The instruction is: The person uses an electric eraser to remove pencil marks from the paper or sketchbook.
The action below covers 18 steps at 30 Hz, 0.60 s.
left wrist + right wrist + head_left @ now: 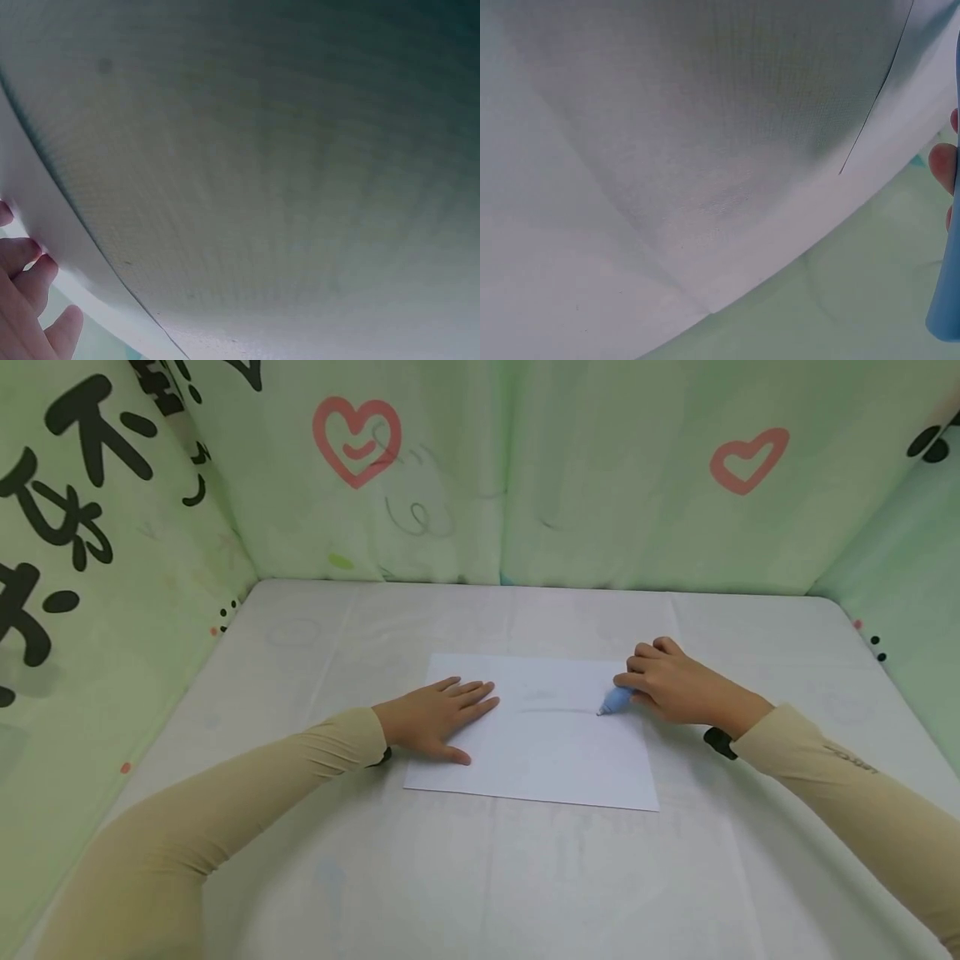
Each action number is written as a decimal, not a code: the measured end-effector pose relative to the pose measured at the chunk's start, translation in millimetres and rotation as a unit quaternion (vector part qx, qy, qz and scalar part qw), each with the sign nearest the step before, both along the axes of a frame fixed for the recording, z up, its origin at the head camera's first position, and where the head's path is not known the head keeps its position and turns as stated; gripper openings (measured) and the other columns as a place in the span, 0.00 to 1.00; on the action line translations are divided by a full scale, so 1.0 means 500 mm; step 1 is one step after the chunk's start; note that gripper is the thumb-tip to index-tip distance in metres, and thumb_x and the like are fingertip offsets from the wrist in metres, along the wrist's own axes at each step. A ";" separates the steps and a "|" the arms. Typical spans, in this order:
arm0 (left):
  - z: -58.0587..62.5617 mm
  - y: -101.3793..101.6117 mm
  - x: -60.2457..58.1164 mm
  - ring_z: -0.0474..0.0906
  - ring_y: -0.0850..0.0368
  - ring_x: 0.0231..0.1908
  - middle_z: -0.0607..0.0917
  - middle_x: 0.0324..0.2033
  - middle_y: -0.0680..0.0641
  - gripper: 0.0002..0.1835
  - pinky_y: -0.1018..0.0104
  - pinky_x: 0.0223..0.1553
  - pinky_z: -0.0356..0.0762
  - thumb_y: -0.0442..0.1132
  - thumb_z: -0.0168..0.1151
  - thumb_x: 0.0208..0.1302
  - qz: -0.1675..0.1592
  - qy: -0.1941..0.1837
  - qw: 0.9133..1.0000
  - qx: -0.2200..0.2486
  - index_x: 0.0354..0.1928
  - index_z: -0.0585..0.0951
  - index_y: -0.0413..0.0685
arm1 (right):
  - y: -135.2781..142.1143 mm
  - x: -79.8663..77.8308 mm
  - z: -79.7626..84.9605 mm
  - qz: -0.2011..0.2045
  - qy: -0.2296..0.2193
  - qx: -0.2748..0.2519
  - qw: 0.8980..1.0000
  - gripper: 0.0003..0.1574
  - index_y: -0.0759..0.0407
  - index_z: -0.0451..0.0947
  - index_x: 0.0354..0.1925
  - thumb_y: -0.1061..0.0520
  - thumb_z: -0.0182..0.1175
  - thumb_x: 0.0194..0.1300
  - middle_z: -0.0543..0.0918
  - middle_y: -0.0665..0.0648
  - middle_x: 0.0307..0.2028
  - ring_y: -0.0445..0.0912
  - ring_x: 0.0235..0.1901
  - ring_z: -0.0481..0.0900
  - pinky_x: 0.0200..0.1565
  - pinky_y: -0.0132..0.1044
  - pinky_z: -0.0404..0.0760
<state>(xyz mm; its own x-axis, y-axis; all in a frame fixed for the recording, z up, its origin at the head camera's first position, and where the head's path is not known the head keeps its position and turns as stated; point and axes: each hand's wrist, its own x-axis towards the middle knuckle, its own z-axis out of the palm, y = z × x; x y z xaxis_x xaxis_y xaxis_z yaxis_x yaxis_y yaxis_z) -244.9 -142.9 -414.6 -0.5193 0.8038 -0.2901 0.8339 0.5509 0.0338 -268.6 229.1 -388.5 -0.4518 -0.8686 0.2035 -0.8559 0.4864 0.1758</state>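
Note:
A white sheet of paper [540, 760] lies on the white-covered table, with a faint grey line across its middle. My left hand [442, 718] rests flat on the paper's left part, fingers spread; in the left wrist view its fingertips [46, 274] show at the lower left. At the paper's right side my right hand [667, 681] grips a blue pen-like tube [617, 699] with a narrow pointed tip. That tip is at the right end of the faint line. The tube's rounded rear end and a few fingertips [943, 163] appear at the right wrist view's edge.
The white table [465, 877] has rounded far corners. Green curtains [615, 510] with red hearts and black lettering stand behind it and along both sides. A dark wrist strap [720, 742] shows under the right sleeve.

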 end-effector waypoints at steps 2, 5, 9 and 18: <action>0.002 -0.001 0.001 0.42 0.49 0.74 0.45 0.74 0.45 0.49 0.51 0.73 0.41 0.69 0.45 0.62 -0.001 0.000 1.000 0.002 0.74 0.43 0.49 | -0.004 -0.003 -0.001 0.001 0.005 -0.004 1.000 0.16 0.59 0.80 0.38 0.64 0.70 0.47 0.77 0.57 0.29 0.50 0.34 0.68 0.41 0.48 0.65; 0.004 -0.001 0.001 0.42 0.49 0.74 0.45 0.74 0.44 0.49 0.51 0.73 0.41 0.69 0.46 0.62 -0.003 -0.003 1.000 0.005 0.74 0.43 0.48 | -0.009 -0.012 -0.005 -0.005 0.009 -0.005 1.000 0.16 0.59 0.80 0.38 0.64 0.70 0.47 0.78 0.58 0.30 0.51 0.34 0.68 0.42 0.48 0.65; 0.004 -0.002 0.001 0.42 0.49 0.74 0.44 0.75 0.44 0.49 0.51 0.74 0.40 0.69 0.45 0.62 -0.001 -0.005 1.000 0.002 0.74 0.43 0.49 | -0.010 -0.017 -0.007 -0.014 0.008 -0.001 1.000 0.15 0.59 0.81 0.38 0.64 0.70 0.48 0.78 0.58 0.30 0.51 0.34 0.69 0.42 0.49 0.66; -0.001 -0.001 -0.002 0.41 0.50 0.74 0.44 0.75 0.45 0.50 0.52 0.74 0.40 0.70 0.46 0.62 0.003 -0.004 1.000 -0.003 0.75 0.42 0.50 | 0.003 0.003 -0.003 -0.007 -0.001 0.006 1.000 0.16 0.59 0.80 0.37 0.64 0.70 0.47 0.77 0.56 0.29 0.49 0.33 0.67 0.42 0.48 0.66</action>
